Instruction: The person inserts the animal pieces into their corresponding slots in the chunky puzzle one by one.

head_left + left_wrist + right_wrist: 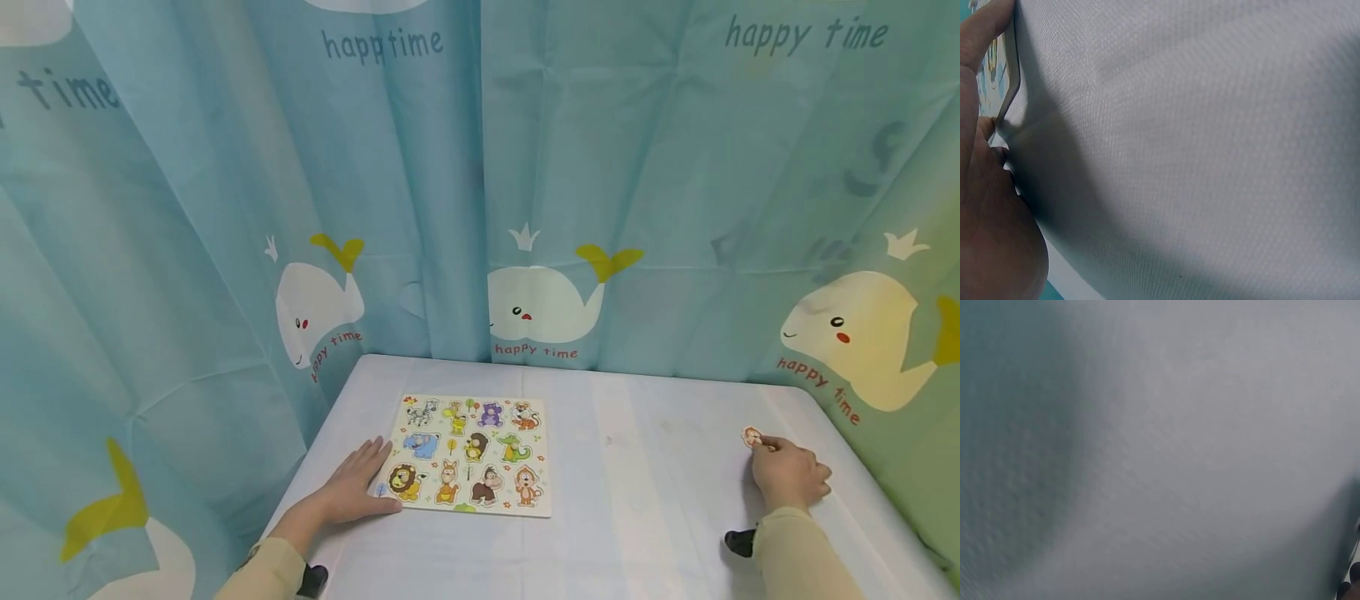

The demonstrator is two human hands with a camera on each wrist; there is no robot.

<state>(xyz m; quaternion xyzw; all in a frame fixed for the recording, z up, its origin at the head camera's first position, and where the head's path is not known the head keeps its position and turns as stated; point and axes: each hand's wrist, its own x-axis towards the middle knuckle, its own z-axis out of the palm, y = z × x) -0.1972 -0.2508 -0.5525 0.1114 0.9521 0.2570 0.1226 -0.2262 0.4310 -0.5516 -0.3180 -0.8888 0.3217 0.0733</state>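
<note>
A flat puzzle board (468,456) with colourful animals lies on the table's left half. Along its left side rests my left hand (358,483), thumb at the near corner and fingers stretched along the edge. In the left wrist view, that hand (997,244) and a strip of the board (1007,81) show at the far left. Over the right part of the table, my right hand (787,473) pinches a small animal puzzle piece (751,435) with a white rim and orange-brown picture; fingertips hide part of it. Only blurred fingers (1352,592) appear in the right wrist view's lower corner.
A pale cloth covers the table (637,500). Behind and at both sides hangs a blue-green curtain (435,167) with printed whales, close to the table's far edge. A dark strap part (739,543) juts out beside the right sleeve.
</note>
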